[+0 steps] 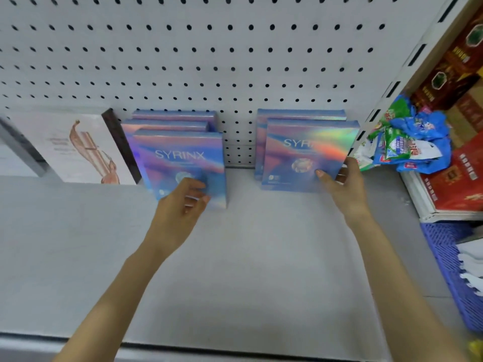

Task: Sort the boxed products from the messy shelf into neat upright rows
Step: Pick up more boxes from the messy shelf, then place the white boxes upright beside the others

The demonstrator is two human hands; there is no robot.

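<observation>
Two rows of shiny blue-pink SYRINX boxes stand upright on the white shelf [235,257], against the pegboard back. The left row has three boxes; my left hand [183,202] touches the lower face of its front box [183,158] with curled fingers. The right row shows two boxes; my right hand [345,186] grips the lower right corner of its front box [300,152], thumb on the face. A gap of bare shelf separates the two rows.
A white box with a pink figure [75,150] leans at the left. A pile of blue and green packets [407,137] and red cartons [457,184] fill the neighbouring bay at the right. Below them is a blue plastic crate [449,270].
</observation>
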